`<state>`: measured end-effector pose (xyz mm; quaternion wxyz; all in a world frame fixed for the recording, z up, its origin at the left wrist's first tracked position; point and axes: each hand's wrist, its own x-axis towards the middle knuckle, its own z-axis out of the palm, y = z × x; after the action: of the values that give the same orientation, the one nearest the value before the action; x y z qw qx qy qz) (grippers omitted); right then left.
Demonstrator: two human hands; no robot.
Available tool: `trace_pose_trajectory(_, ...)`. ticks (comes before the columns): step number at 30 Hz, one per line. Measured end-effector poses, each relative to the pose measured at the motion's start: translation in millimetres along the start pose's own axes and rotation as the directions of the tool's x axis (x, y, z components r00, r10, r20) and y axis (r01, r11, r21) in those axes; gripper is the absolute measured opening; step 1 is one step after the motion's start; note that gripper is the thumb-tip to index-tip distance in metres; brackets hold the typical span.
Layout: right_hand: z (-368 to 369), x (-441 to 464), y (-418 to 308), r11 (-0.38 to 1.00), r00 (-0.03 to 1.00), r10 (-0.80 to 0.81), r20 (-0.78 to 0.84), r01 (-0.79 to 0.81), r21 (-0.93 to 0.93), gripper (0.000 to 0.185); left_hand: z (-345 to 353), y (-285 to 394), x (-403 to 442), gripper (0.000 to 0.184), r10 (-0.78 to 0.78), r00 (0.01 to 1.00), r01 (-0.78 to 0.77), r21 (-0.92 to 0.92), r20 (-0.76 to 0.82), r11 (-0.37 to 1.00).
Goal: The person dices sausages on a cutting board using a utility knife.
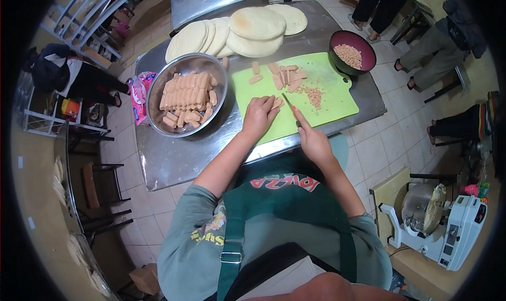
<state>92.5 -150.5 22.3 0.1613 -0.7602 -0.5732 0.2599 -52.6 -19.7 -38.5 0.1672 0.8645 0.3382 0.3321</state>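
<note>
Dicing, it seems, we are gripping the knife point(288, 102) in our right hand point(315, 143) and pinning a sausage piece point(278, 103) to the green board point(337, 103) with our left hand point(257, 116), the next cut probably calling for that hand edging back.

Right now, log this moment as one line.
left hand: on sausage pieces; right hand: holding knife; green board: sausage slices, diced sausage; steel bowl: sausages; dark bowl: diced sausage
</note>
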Motion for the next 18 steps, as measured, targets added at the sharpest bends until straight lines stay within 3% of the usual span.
trace_pose_trajectory(4, 6, 4, 5, 0.999, 0.999, -0.045, -0.023, 0.044, -0.017, 0.054, -2, 8, 4, 0.051, -0.083, 0.996, 0.083, -0.002, 0.045, 0.997)
trace_pose_trajectory(11, -3, 3, 4, 0.999, 0.999, 0.025, 0.026, -0.025, 0.023, 0.052, -31, 4, -5, 0.062, -0.077, 0.997, 0.077, -0.005, 0.004, 0.997)
trace_pose_trajectory(13, -6, 4, 5, 0.999, 0.999, 0.036, 0.033, -0.037, 0.031, 0.052, -38, 3, -10, 0.058, -0.224, 0.972, 0.225, 0.001, 0.076, 0.974)
trace_pose_trajectory(14, -4, 4, 7, 0.999, 0.999, 0.034, 0.034, -0.035, 0.034, 0.052, -39, 4, -12, 0.058, -0.226, 0.971, 0.226, 0.004, 0.076, 0.974)
trace_pose_trajectory(16, 1, 5, 10, 0.999, 0.999, -0.031, -0.034, 0.031, -0.014, 0.056, -41, 5, -14, 0.050, -0.384, 0.904, 0.410, -0.133, 0.187, 0.902)
trace_pose_trajectory(18, 4, 6, 11, 0.999, 0.999, -0.035, -0.036, 0.034, -0.012, 0.056, -37, 4, -16, 0.046, -0.378, 0.914, 0.399, -0.172, 0.146, 0.901)
